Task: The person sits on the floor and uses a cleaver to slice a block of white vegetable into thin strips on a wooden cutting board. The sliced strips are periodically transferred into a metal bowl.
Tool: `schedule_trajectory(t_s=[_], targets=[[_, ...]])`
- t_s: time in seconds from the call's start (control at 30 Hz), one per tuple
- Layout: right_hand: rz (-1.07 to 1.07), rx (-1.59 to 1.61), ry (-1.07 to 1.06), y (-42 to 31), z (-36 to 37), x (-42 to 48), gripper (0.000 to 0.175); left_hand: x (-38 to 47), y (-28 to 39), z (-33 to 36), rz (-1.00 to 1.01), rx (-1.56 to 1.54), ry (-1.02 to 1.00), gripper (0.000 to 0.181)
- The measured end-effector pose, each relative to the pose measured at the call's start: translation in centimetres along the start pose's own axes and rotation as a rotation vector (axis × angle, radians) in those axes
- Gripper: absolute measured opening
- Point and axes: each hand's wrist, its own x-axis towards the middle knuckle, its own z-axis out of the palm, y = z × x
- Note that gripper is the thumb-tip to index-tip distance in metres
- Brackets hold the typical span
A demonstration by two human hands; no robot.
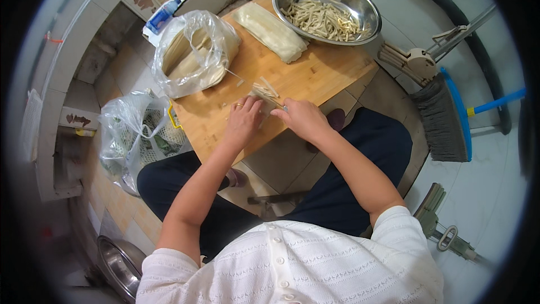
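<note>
My right hand (306, 119) grips the handle of a kitchen knife (277, 103), its blade pointing away to the upper left over a wooden board (333, 71). Beside the blade, my left hand (245, 119), with a ring on one finger, presses with bent fingers on a pale piece that looks like tofu sheet (265, 112), mostly hidden. Thin cut strips (265, 89) lie just beyond the blade. A folded pale stack of sheets (272, 33) rests farther back. At the far right corner, a steel bowl (373, 19) holds many similar strips (325, 19).
An open plastic bag of stacked sheets (190, 57) sits on the board's left side. Left of the board are a bag of vegetables (135, 135) and a blue-labelled bottle (163, 16). A broom (443, 118) and mops (415, 61) lean at right. A steel basin (120, 266) stands lower left.
</note>
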Motion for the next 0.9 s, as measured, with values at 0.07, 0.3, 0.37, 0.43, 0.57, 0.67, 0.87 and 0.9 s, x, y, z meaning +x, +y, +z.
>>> schedule_trajectory(t_s=[0.07,0.3,0.37,0.43,0.57,0.67,0.87,0.9], targets=[[0.000,-0.049,-0.011,-0.4,0.0,-0.6,0.046,-0.3,0.1,0.2,-0.018,0.009,0.023,0.038],[0.019,0.040,-0.048,0.8,1.2,1.2,0.048,-0.6,0.5,0.7,-0.027,-0.027,0.056,0.039],[-0.001,0.044,-0.041,0.6,0.9,1.0,0.048,-0.6,0.3,0.5,-0.046,-0.036,0.041,0.040],[-0.016,-0.042,-0.027,-0.6,0.0,-0.7,0.045,-0.7,0.6,0.2,-0.076,-0.019,0.024,0.042],[0.046,-0.041,-0.049,-0.5,1.6,-0.4,0.046,-0.7,0.8,0.5,-0.060,-0.056,0.051,0.040],[0.015,0.033,-0.051,0.6,1.8,1.6,0.048,-0.4,0.3,0.8,-0.027,-0.089,0.094,0.039],[0.022,-0.051,-0.066,-1.3,-0.2,-0.6,0.049,-0.7,1.1,-0.3,-0.081,-0.082,0.077,0.038],[0.055,-0.057,-0.084,-1.2,0.3,-0.4,0.049,-0.5,1.6,-0.7,-0.067,-0.069,0.071,0.038]])
